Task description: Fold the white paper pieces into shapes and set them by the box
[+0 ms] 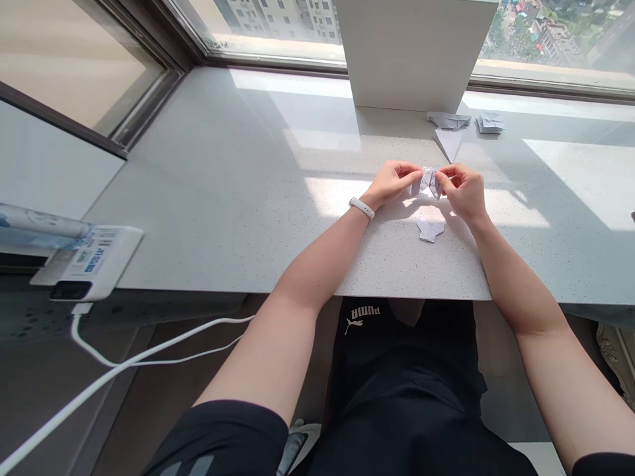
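A small piece of folded white paper (pixel 429 180) with creases is held up just above the sill, between my two hands. My left hand (pixel 395 180), with a white band at the wrist, pinches its left side. The fingers of my right hand (pixel 462 188) are closed on its right edge. Just below them, a second folded paper piece (pixel 430 229) lies flat on the speckled surface. Beyond my hands are a pointed folded paper (pixel 449 143), a long flat folded paper (pixel 448 121) touching it, and a small stack of folded paper (pixel 491 123).
The pale stone windowsill (pixel 208 211) has its front edge close to my body. A grey-white panel (pixel 414 53) stands against the window. At the left edge sits a white power bank (pixel 102 261) with a white cable (pixel 149 354) running from it near my left arm.
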`<action>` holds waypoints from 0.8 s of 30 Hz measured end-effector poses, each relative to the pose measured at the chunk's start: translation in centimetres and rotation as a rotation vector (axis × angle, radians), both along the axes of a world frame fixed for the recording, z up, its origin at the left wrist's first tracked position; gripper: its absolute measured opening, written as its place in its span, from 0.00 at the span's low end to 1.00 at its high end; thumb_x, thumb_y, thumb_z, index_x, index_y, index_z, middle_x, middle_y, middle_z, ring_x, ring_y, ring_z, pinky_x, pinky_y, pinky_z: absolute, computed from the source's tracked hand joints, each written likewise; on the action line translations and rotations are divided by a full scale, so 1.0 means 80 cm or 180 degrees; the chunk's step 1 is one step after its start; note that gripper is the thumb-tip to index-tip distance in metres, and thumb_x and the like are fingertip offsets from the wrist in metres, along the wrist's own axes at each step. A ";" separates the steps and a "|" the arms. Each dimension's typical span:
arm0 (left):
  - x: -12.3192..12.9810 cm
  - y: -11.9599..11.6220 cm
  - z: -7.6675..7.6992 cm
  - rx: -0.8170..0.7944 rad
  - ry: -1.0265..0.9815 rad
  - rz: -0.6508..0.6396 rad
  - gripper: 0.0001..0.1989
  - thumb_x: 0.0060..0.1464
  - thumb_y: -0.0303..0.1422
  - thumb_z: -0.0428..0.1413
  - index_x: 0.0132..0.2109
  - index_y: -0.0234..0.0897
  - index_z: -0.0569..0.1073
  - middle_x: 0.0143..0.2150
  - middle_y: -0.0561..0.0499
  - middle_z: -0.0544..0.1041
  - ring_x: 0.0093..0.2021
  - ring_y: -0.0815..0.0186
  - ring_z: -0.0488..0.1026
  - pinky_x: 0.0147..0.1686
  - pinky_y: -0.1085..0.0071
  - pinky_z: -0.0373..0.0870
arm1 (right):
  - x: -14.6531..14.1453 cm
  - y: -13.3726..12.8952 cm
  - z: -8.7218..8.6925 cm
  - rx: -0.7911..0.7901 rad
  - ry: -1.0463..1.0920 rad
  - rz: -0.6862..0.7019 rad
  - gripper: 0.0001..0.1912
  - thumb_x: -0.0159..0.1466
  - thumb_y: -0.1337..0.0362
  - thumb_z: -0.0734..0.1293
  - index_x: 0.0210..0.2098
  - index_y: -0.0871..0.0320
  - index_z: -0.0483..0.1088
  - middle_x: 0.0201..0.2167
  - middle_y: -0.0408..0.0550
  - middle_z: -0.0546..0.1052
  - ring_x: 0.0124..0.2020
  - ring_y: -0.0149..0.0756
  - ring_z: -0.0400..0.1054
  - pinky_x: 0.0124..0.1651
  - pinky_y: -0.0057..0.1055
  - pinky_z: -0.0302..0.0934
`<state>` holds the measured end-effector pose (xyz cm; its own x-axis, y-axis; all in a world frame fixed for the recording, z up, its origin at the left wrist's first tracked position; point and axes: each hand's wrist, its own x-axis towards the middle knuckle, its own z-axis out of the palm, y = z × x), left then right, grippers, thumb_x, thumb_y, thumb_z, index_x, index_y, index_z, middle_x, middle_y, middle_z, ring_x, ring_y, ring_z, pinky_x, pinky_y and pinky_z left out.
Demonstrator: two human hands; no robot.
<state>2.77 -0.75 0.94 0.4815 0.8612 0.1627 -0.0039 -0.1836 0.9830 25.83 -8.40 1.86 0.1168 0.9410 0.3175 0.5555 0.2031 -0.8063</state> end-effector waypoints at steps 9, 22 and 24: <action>-0.001 -0.006 0.004 -0.0050 -0.0006 -0.0075 0.24 0.63 0.55 0.82 0.42 0.38 0.90 0.41 0.42 0.92 0.43 0.58 0.89 0.45 0.61 0.83 | -0.003 -0.004 0.003 -0.0055 -0.0088 0.0013 0.18 0.78 0.42 0.81 0.43 0.49 0.85 0.40 0.51 0.90 0.33 0.41 0.83 0.38 0.42 0.79; -0.002 -0.002 -0.002 0.0005 -0.0025 -0.0184 0.20 0.66 0.51 0.81 0.43 0.38 0.91 0.42 0.42 0.93 0.43 0.58 0.88 0.48 0.59 0.83 | -0.001 0.000 0.003 -0.0361 0.0311 0.0150 0.21 0.76 0.39 0.81 0.43 0.50 0.86 0.39 0.50 0.88 0.35 0.40 0.78 0.38 0.40 0.75; -0.001 -0.003 0.000 -0.0030 -0.0028 -0.0164 0.19 0.66 0.49 0.81 0.43 0.37 0.91 0.42 0.42 0.92 0.42 0.59 0.88 0.48 0.60 0.83 | -0.002 0.001 0.003 -0.0415 0.0383 0.0131 0.21 0.75 0.39 0.82 0.42 0.49 0.85 0.37 0.49 0.87 0.36 0.41 0.79 0.39 0.40 0.75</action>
